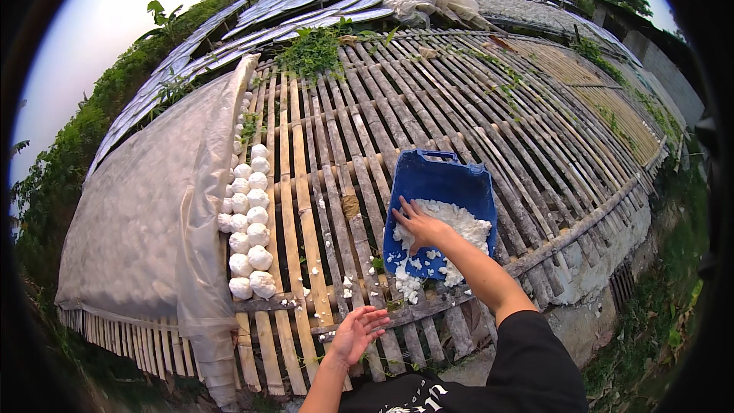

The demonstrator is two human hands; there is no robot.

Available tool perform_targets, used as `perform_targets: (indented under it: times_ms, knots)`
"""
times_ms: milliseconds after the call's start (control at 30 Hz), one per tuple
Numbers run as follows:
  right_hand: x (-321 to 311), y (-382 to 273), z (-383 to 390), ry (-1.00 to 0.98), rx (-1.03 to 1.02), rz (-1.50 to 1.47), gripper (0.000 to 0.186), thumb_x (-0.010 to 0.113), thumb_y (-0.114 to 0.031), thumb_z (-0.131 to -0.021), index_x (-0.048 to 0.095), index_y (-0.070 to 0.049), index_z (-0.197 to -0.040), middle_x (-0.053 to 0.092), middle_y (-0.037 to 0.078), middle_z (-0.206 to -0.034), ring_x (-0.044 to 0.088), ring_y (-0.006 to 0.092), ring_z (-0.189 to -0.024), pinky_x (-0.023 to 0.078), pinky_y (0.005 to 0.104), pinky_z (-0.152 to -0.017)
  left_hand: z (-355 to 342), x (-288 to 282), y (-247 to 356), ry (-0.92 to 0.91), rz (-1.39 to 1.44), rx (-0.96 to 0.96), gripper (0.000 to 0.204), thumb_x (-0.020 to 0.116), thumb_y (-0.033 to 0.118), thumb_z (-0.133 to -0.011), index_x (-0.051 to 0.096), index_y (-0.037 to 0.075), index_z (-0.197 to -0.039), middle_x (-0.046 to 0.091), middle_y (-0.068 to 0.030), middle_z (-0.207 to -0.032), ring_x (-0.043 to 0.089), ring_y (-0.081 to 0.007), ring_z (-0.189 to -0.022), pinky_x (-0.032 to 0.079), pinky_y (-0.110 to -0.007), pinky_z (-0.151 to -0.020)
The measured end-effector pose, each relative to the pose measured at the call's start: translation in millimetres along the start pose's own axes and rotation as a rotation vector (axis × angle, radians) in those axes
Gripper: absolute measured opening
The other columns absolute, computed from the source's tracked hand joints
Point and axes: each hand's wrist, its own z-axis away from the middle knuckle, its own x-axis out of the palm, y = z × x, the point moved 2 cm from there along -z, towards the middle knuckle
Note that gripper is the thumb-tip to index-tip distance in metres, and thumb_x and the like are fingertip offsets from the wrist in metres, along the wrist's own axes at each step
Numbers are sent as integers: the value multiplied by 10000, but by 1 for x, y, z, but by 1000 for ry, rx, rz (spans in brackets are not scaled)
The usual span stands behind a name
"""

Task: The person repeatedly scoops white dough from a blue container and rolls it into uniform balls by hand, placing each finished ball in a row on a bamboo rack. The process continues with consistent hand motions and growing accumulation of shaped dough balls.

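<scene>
A blue plastic container (428,168) with one open side lies on the bamboo slats, holding a heap of white crumbly material (459,222). My right hand (419,227) reaches into it with fingers spread, at the left edge of the heap; nothing shows gripped in it. Some white crumbs spill over the container's near edge. Nearer to me, my left hand (358,336) hovers at the front edge of the slats, palm turned up and fingers apart, holding nothing. To the left, white balls (258,216) of similar material stand in rows on the slats.
A translucent plastic sheet (138,214) covers the left part of the bamboo platform (367,115), bunched beside the balls. Gaps run between the slats. White crumbs are scattered near the front. Green vines (312,52) grow at the far side, with more covered racks (290,0) behind.
</scene>
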Motion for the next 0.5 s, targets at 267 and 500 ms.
perform_targets:
  times_ms: [267,500]
  knots:
    - [-2,-18,11,-94,82,-104,1307,980,-435,-699,239,-87,-1718,319,258,-1726,394,535,-1515,480,509,-1192,-11,1,1,23,-4,35,370,524,411,-1123,616,100,-1301,684,-167,-1399,639,-311,-1328,497,-458,-1089]
    - [-12,-17,20,-82,6,-47,1262,949,-357,-754,191,-109,-1732,301,266,-1720,368,495,-1551,468,518,-1205,-15,-2,8,57,-36,35,353,525,407,-1122,639,119,-1292,690,-158,-1390,636,-307,-1323,495,-457,-1096]
